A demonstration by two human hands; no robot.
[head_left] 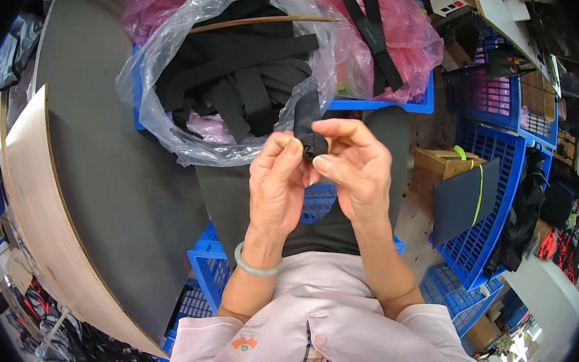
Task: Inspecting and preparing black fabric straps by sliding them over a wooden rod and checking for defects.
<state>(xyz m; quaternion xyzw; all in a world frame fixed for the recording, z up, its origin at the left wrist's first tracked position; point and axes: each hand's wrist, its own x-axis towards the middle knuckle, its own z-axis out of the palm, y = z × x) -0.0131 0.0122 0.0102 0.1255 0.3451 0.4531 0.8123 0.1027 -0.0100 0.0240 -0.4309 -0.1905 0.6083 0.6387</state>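
Fabric, a small black folded piece (pixel 309 131), sits pinched between both hands just in front of the clear plastic bag (pixel 168 83), which serves as the landmark here. The left hand (pixel 277 183) grasps its lower end with thumb and fingers; the right hand (pixel 352 165) clamps it from the other side, fingers curled over the top. A pale green bangle (pixel 255 267) rings the left wrist.

The clear plastic bag stands open and is stuffed with black strips (pixel 243 82); a thin brown stick (pixel 261 22) lies across its mouth. Behind and to the right of the bag a pink plastic bag (pixel 410 34) bulges out of a blue crate (pixel 384 105), with two more black strips (pixel 376 35) lying on top. Left of the bag runs a grey tabletop (pixel 93 165) with a pale wooden edge. Far to the bag's right stand stacked blue crates (pixel 488 162), a brown cardboard box (pixel 440 162) and a dark flat bundle bound with a yellow-green band (pixel 461 198). Below the bag, another blue crate (pixel 211 270) is partly covered by the person's lap and pink sleeves. What lies deep inside the bags is hidden, and the clutter at the right rim is too warped to make out.
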